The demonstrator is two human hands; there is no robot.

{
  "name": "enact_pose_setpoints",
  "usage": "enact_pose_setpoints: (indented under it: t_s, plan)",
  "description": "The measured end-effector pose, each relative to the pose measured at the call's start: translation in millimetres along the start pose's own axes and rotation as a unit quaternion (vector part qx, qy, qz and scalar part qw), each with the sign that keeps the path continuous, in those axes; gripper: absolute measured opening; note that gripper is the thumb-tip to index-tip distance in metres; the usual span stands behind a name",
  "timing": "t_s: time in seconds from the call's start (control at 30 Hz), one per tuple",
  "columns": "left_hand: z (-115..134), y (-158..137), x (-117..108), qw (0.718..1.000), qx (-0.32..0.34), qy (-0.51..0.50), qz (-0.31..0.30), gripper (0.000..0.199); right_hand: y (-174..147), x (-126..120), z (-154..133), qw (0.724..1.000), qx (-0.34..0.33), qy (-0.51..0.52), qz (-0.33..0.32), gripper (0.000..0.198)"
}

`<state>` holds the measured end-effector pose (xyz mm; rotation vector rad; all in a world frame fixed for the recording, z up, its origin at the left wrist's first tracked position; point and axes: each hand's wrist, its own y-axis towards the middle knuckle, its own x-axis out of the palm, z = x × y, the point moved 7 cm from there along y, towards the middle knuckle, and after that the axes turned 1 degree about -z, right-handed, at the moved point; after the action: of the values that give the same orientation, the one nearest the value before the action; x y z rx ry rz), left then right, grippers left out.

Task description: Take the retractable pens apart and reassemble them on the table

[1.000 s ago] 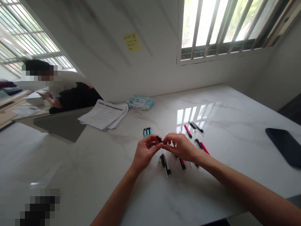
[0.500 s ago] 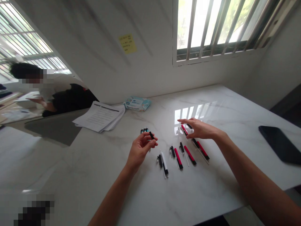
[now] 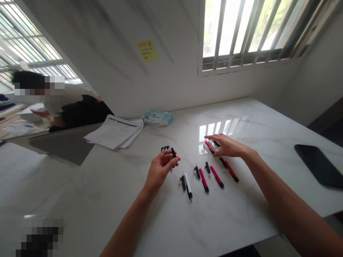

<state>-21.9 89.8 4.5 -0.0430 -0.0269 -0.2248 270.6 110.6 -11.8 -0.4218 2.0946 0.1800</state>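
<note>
Between the thumb and fingers of my left hand (image 3: 160,171) is a short black pen part (image 3: 173,153), held above the table. My right hand (image 3: 229,147) is over the table with thumb and index finger apart, beside a red-and-black pen barrel (image 3: 209,147); whether it touches the barrel I cannot tell. Closer to me lie taken-apart pens: a white barrel (image 3: 187,182), a red barrel (image 3: 203,178), another red barrel (image 3: 216,175) and a third red barrel (image 3: 231,170). Black clip pieces (image 3: 197,172) and thin white refills (image 3: 213,179) lie beside them.
Several dark-tipped pens (image 3: 165,147) lie behind my left hand. Farther back are a stack of papers (image 3: 115,132) and a pack of wipes (image 3: 157,118) by the wall. A dark phone (image 3: 320,165) rests at the right. Another person (image 3: 72,103) sits at far left.
The black pen part in my left hand sticks out slightly more above the fingers. My right hand stays nearly in place, and the view has shifted slightly.
</note>
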Motion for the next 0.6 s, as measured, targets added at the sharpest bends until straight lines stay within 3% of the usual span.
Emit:
enact_pose_setpoints:
  t_s: [0.17, 0.6]
  plan:
    - [0, -1, 1, 1.0, -0.002, 0.007, -0.005, 0.042, -1, 4, -12, 0.998, -0.066, 0.001, -0.013, 0.098]
    - [0, 0, 1, 1.0, 0.01, 0.002, -0.001, 0.039, 1, 2, -16, 0.997, -0.077, -0.007, 0.01, 0.085]
